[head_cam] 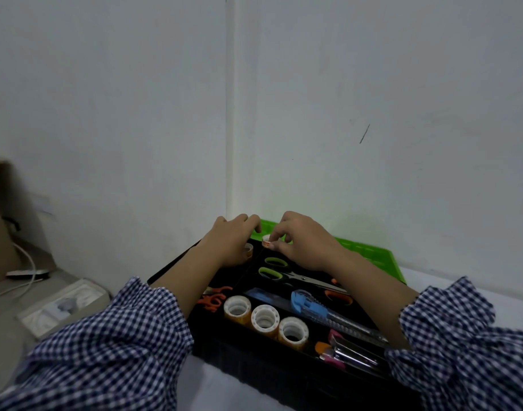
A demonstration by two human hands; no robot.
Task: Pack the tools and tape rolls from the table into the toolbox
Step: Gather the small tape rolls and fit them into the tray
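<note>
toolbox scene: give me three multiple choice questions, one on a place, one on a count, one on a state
1. Where does the blue utility knife lie?
A. on the floor
B. in the black toolbox, right of the row of tape rolls
C. on a shelf

2. How many tape rolls stand in that near row?
A. one
B. three
C. five

3. What is the right hand doing?
A. lying flat and open
B. making an empty fist
C. pinching a small tape roll

Answers:
1 B: the knife lies inside the box, beside the row.
2 B: three white-cored rolls stand side by side.
3 C: thumb and fingers close on the small roll at the far end of the box.
</note>
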